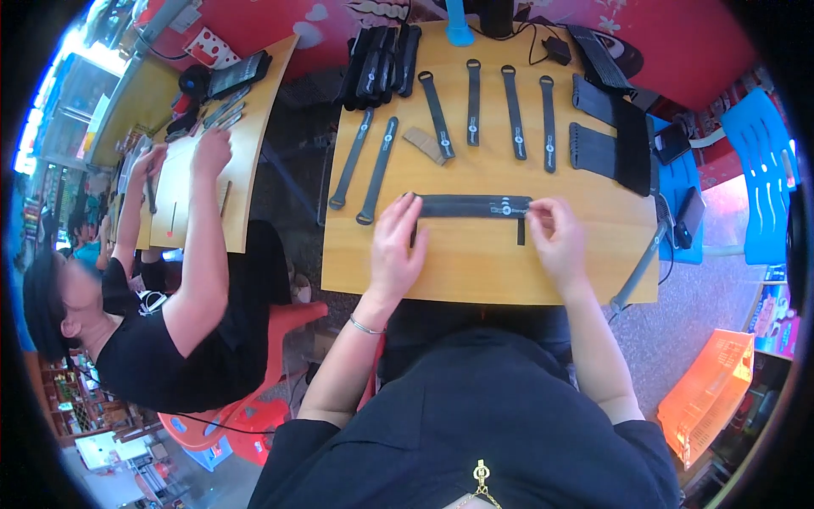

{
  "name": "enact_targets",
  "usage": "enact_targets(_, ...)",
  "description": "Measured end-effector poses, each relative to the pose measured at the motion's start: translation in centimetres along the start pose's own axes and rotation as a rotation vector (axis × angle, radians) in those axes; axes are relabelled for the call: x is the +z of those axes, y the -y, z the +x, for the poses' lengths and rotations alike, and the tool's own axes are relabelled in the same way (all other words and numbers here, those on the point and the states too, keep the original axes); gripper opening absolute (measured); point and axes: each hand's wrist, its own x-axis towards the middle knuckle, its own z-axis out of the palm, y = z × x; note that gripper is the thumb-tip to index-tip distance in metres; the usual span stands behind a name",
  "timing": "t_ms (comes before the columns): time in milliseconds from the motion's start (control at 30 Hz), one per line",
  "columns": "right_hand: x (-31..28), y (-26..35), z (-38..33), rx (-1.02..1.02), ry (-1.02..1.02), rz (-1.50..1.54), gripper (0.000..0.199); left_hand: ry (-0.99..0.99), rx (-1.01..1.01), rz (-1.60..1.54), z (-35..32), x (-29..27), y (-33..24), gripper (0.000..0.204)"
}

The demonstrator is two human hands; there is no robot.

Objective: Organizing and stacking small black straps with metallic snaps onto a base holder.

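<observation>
A wide black fabric strap point(462, 206) with pale print near its right end lies crosswise near the front of the table. My left hand point(397, 250) rests on the strap's left end, fingers stretched out and thumb apart. At the other end, my right hand point(557, 242) pinches the strap's edge between thumb and fingers. A short narrow dark strip point(521, 232) sticks out below the strap, beside my right hand. Beyond my hands lie several dark straps with ring ends, among them one strap point(473, 102) in the middle and another point(378, 170) at the left.
A pile of black straps point(381, 68) sits at the back left. Ridged black pieces point(598, 148) lie at the right, near a blue chair point(757, 161). A brown cardboard piece point(424, 145) touches one strap. To my left, another person works at a second table point(270, 93).
</observation>
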Motion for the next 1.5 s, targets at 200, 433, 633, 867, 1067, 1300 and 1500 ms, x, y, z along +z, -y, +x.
enact_targets(200,5.4,3.3,-1.8,-0.418,0.324,-0.442,0.067,0.319,0.15,0.314,-0.1,1.6,-0.8,0.058)
enact_targets(433,7.0,3.1,-2.2,-0.412,0.45,-0.57,0.075,0.483,0.269,0.462,0.2,1.2,0.3,0.063)
enact_targets(633,5.5,2.8,-2.6,-0.394,0.409,-0.7,0.075,0.507,0.256,0.456,0.4,1.1,-0.2,0.071)
enact_targets(867,2.0,2.5,-2.6,-0.296,0.424,-0.855,0.074,0.526,0.257,0.469,0.5,1.1,-0.1,0.076)
enact_targets(1067,0.2,1.6,-3.3,-0.232,0.373,-0.885,0.075,0.514,0.264,0.478,0.4,1.1,-0.1,0.077)
enact_targets(1300,0.0,1.2,-3.5,-0.268,0.319,-0.867,0.072,0.509,0.277,0.487,0.5,1.0,-0.2,0.077)
enact_targets(1500,-0.8,1.8,-0.9,-0.269,0.332,-0.72,0.068,0.504,0.308,0.488,1.7,0.8,-1.9,0.071)
